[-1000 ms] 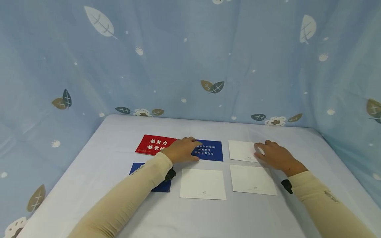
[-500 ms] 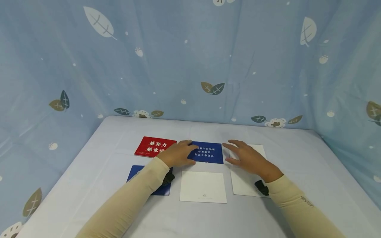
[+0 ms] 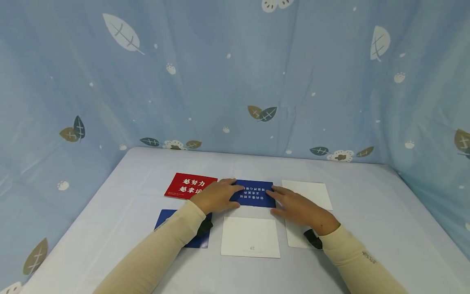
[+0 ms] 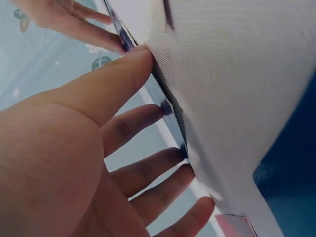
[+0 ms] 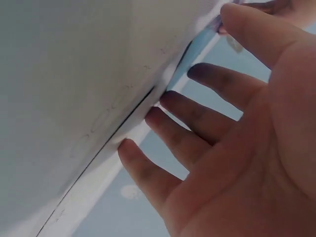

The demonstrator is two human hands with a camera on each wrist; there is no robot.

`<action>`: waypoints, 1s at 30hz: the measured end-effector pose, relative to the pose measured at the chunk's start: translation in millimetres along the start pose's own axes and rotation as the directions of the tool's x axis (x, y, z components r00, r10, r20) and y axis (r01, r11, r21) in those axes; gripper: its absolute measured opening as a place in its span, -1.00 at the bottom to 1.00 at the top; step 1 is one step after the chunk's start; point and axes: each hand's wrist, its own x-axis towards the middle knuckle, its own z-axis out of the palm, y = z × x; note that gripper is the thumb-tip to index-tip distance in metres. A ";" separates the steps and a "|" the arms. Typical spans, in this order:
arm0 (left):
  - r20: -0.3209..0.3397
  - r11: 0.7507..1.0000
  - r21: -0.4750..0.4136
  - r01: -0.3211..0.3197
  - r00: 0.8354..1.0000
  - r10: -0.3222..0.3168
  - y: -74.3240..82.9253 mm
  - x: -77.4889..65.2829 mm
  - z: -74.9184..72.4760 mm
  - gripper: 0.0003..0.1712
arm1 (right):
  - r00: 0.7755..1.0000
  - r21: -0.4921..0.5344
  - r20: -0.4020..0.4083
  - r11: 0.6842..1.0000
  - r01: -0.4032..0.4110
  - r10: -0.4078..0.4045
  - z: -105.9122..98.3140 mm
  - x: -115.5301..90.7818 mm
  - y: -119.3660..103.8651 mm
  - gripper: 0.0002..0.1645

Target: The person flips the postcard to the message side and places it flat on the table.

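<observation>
A blue card printed with white characters lies flat in the middle of the back row, its characters upside down in the head view. At its left edge is my left hand, thumb and fingers spread. My right hand is at the opposite edge, with its fingertips overlapping the blue card's right side. In the left wrist view the thumb meets a card edge and the other fingers reach along it, fairly straight. The right wrist view shows loosely extended fingers low over the table.
A red card lies left of the left hand. Another blue card is partly under the left forearm. White cards lie at front middle, back right and front right. A patterned blue curtain surrounds the white table.
My right hand has moved left from the back-right white card to the right edge of the blue card. The left hand stays beside the blue card's left edge, shifted slightly left.
</observation>
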 end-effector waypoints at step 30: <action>-0.037 0.996 0.072 -0.053 0.998 0.056 -2.6 -4.7 -4.5 -0.45 | 0.987 -0.101 -0.118 0.990 0.099 -0.110 2.8 0.4 3.8 -0.39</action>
